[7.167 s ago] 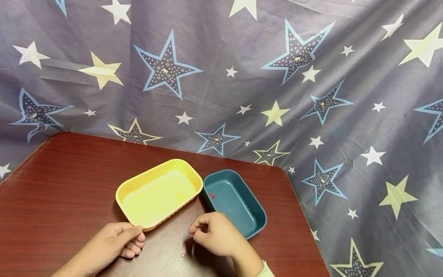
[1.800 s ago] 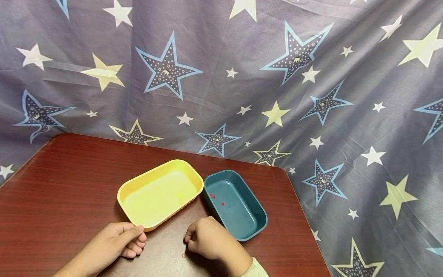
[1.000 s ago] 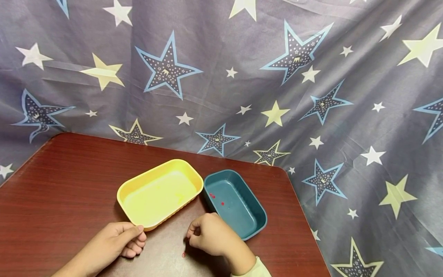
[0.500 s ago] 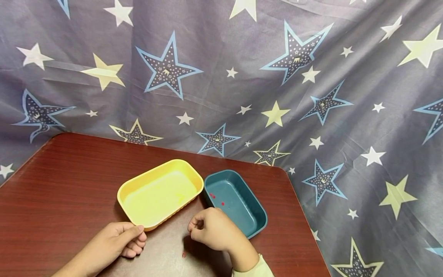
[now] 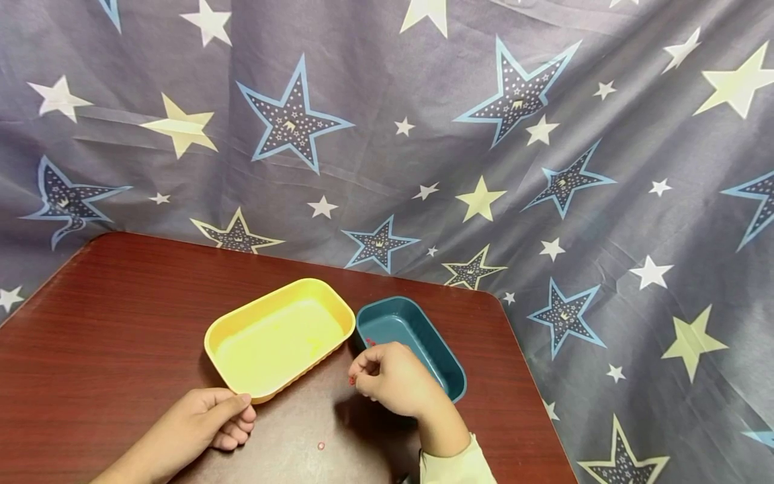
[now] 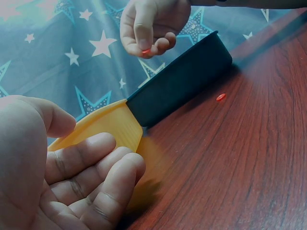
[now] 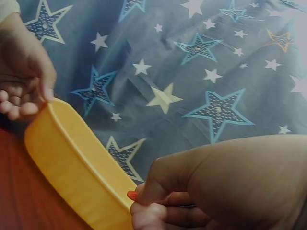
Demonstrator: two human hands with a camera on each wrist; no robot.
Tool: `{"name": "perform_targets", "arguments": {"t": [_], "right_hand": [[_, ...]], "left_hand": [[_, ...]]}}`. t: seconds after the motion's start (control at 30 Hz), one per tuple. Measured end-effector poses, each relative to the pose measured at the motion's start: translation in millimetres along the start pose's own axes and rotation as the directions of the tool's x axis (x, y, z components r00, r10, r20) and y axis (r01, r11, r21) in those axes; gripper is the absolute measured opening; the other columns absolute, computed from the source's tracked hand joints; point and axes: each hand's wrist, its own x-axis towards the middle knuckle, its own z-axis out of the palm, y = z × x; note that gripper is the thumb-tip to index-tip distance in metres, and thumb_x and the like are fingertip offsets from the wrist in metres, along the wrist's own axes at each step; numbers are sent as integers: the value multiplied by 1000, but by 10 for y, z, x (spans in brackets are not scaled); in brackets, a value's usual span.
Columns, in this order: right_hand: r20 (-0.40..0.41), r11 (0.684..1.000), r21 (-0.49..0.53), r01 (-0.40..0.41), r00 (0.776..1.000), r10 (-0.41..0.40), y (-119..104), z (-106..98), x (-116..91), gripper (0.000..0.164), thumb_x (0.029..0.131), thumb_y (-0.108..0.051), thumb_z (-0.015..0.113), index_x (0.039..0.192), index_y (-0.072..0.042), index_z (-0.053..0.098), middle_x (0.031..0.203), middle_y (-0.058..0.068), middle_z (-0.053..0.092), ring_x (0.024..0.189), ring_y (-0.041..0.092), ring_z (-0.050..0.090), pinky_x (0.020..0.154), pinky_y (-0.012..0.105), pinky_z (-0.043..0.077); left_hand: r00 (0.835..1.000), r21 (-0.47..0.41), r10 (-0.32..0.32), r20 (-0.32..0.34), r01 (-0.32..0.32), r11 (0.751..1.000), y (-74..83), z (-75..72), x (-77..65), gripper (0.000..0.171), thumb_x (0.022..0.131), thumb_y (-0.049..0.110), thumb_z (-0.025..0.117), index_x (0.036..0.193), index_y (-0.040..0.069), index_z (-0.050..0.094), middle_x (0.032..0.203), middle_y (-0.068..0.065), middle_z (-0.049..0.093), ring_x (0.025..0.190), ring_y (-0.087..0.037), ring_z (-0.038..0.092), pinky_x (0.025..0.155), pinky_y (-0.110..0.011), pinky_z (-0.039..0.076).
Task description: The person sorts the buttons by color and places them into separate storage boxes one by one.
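My left hand [image 5: 211, 420] pinches the near corner of a yellow plastic bin [image 5: 242, 323], thumb on the rim and fingers below it. My right hand [image 5: 399, 380] holds a small red button [image 7: 132, 195] between thumb and index fingertip, raised at the near left side of a dark teal bin [image 5: 450, 363]. Red buttons [image 5: 370, 341] lie inside the teal bin, partly hidden behind that hand. Another red button [image 5: 321, 446] rests on the table between my hands. Small yellow pieces [image 5: 315, 345] blend into the yellow bin's floor.
Both bins stand side by side, corners close together, on a dark red wood-grain table [image 5: 121, 323]. A grey curtain [image 5: 375, 81] printed with stars hangs along the table's back and right edges.
From low over the table, my right hand has risen and moved right toward the teal bin with a red button. Compared with the oldest frame, one more button lay in that bin. Left hand unmoved.
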Motion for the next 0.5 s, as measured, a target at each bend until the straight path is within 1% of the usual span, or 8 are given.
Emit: {"name": "perform_targets", "arguments": {"t": [0.17, 0.27, 0.4, 0.5], "right_hand": [[27, 999, 31, -32, 999, 31, 36, -170, 20, 18, 98, -2, 69, 91, -12, 82, 73, -6, 69, 62, 8, 65, 60, 23, 60], [34, 998, 40, -51, 998, 50, 87, -247, 52, 16, 100, -3, 69, 92, -9, 82, 75, -3, 70, 64, 12, 67, 62, 25, 62], [38, 994, 68, -82, 996, 79, 198, -302, 115, 16, 100, -4, 70, 92, -8, 82, 77, 2, 73, 66, 16, 68, 63, 26, 63], [43, 989, 100, -109, 993, 105, 310, -331, 164, 15, 99, -3, 69, 92, -8, 82, 79, 3, 74, 67, 18, 69, 65, 28, 64]], "left_hand": [[1000, -3, -2, -1, 2, 1000, 1, 1, -4, 46, 121, 30, 54, 112, -10, 74, 97, -10, 80, 83, -12, 78, 77, -33, 72], [1000, -2, -3, -1, 3, 1000, 2, 1, -5, 46, 121, 30, 55, 112, -10, 74, 97, -10, 80, 83, -13, 78, 77, -33, 72], [1000, -3, -6, 4, 6, 1000, 4, -3, -5, 46, 121, 31, 55, 112, -10, 74, 98, -11, 80, 83, -13, 79, 77, -33, 72], [1000, -4, -9, 5, 9, 1000, 15, -4, -4, 46, 121, 31, 55, 113, -10, 74, 98, -11, 80, 83, -13, 79, 77, -34, 72]]}}
